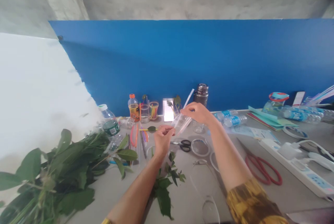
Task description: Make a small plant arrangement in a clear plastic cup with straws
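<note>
My left hand [164, 137] is closed in a pinch on the lower edge of a clear plastic cup [180, 122] held above the table. My right hand [198, 112] is closed on a white straw [188, 99] that slants down into the cup. Black-handled scissors [183, 144] lie on the table just under the hands. A small leafy twig [167, 182] lies between my forearms.
A big bunch of green leafy branches [57, 175] fills the left. Bottles [133, 108], cups with coloured straws [153, 110] and a steel flask [200, 94] stand along the blue wall. Red-handled scissors [263, 170], tape rings [199, 146] and a power strip [300, 166] lie to the right.
</note>
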`<state>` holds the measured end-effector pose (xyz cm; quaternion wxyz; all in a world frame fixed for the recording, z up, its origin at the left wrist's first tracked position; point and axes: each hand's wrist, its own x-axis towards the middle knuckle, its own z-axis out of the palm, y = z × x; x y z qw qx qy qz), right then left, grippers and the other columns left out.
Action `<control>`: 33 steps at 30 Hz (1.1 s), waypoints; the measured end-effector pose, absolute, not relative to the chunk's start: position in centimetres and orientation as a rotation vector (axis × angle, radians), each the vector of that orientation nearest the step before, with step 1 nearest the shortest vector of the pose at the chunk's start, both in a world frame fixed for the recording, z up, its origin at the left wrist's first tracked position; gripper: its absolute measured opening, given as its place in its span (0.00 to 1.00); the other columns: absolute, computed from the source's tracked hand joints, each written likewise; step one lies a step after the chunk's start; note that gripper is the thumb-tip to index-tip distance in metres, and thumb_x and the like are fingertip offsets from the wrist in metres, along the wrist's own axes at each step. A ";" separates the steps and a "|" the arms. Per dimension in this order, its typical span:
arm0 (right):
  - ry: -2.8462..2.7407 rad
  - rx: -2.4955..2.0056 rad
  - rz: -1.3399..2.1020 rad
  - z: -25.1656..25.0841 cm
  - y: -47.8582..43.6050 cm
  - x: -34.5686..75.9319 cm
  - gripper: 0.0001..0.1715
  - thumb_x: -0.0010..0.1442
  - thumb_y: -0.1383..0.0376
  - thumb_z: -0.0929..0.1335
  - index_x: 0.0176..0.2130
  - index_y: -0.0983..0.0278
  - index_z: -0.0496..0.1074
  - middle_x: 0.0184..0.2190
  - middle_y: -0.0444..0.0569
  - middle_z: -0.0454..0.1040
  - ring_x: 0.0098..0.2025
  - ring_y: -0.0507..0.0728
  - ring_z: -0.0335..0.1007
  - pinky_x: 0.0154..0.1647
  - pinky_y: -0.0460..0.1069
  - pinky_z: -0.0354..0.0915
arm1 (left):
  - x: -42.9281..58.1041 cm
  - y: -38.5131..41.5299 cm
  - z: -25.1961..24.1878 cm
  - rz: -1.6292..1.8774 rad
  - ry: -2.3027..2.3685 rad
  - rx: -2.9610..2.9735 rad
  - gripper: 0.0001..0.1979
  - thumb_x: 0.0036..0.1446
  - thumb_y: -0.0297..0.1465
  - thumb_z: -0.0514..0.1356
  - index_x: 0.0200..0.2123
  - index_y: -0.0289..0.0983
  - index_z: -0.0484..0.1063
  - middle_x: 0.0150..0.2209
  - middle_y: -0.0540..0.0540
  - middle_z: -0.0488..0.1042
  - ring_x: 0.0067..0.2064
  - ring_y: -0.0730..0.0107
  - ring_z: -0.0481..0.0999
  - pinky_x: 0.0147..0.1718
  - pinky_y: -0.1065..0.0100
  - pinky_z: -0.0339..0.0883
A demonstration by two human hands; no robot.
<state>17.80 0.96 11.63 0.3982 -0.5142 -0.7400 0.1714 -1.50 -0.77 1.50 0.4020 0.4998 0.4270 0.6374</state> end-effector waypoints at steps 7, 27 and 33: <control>-1.837 -1.363 0.318 11.1 1.5 17.1 0.24 0.55 0.48 0.73 0.20 0.63 0.74 0.40 0.54 0.80 0.39 0.61 0.76 0.39 0.52 0.66 | -1.4 -0.9 1.5 1.636 1.042 1.283 0.05 0.45 0.30 0.69 0.25 0.36 0.78 0.34 0.46 0.78 0.28 0.71 0.76 0.29 0.69 0.70; -1.746 -1.386 0.432 11.1 1.7 17.5 0.25 0.54 0.52 0.71 0.15 0.63 0.67 0.40 0.55 0.81 0.36 0.60 0.76 0.35 0.52 0.64 | -1.7 0.0 0.0 1.363 0.611 0.719 0.25 0.34 0.31 0.78 0.34 0.37 0.69 0.26 0.50 0.79 0.31 0.69 0.80 0.40 0.65 0.71; -1.705 -1.376 0.487 11.3 1.3 17.6 0.21 0.55 0.52 0.71 0.21 0.64 0.75 0.38 0.54 0.82 0.35 0.58 0.75 0.35 0.50 0.64 | -1.7 0.2 -0.1 1.276 0.540 0.656 0.19 0.40 0.30 0.77 0.30 0.35 0.71 0.28 0.47 0.80 0.31 0.71 0.79 0.36 0.70 0.71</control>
